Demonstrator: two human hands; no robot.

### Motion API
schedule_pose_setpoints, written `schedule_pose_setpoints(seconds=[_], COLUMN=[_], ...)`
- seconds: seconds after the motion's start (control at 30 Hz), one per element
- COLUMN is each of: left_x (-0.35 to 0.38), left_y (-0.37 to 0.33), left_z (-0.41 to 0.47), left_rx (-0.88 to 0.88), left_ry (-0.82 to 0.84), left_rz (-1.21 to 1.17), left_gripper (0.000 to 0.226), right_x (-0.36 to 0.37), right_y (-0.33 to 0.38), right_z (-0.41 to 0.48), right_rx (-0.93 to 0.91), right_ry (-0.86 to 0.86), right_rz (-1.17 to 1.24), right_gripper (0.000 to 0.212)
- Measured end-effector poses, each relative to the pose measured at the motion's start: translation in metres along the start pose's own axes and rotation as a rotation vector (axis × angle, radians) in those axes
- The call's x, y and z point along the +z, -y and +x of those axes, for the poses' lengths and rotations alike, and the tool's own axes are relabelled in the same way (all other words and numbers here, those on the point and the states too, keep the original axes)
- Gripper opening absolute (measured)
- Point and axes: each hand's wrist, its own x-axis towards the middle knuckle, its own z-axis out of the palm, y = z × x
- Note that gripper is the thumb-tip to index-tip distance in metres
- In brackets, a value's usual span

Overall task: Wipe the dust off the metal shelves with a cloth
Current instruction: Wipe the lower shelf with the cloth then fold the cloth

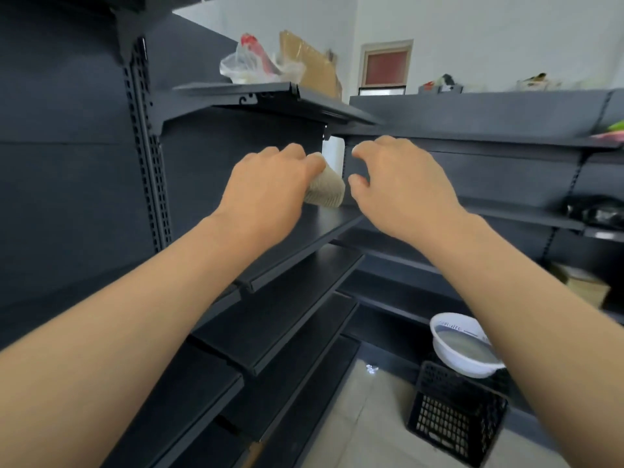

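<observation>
The left hand [270, 184] grips the bunched cloth [326, 190] on the dark metal shelf [324, 224], the right hand [398, 187] hovers half-curled and empty beside it; the wiping step appears in hand, and the next stroke likely calls for a flattened cloth.

White basin [464, 349] w/ water atop black crate [456, 420]; plastic bag [256, 64] beside cardboard [312, 64] up top

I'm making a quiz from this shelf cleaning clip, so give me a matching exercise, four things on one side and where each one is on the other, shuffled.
Things:
1. cloth
2. white basin
3. plastic bag
4. black crate

Places:
A. on the floor
B. on the top shelf
C. in the left hand
D. on top of the crate

Pairs: 1-C, 2-D, 3-B, 4-A
</observation>
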Motion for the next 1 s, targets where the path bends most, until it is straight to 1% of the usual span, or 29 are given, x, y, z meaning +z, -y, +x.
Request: schedule_pose_setpoints(seconds=[0.17,0.37,0.6,0.8,1.0], left_x=[0.005,0.042,0.097,0.148,0.195], left_y=[-0.021,-0.064,-0.105,-0.125,-0.132], left_z=[0.042,0.114,0.183,0.228,0.278], left_rx=[0.022,0.016,0.022,0.054,0.091], left_ry=[-0.046,-0.095,-0.107,-0.076,-0.119], left_rz=[0.024,0.037,0.011,-0.005,-0.023], left_gripper=[0.052,0.053,0.055,0.056,0.054], right_x=[0.000,0.024,0.067,0.106,0.135], right_y=[-0.040,-0.120,-0.202,-0.245,-0.284], right_z=[0.018,0.047,0.074,0.097,0.123], right_rx=[-0.005,0.019,0.036,0.071,0.119], right_ry=[-0.032,-0.076,-0.037,0.003,0.008], right_rz=[0.002,-0.015,-0.040,-0.043,-0.110], right_gripper=[0.032,0.032,0.036,0.036,0.034])
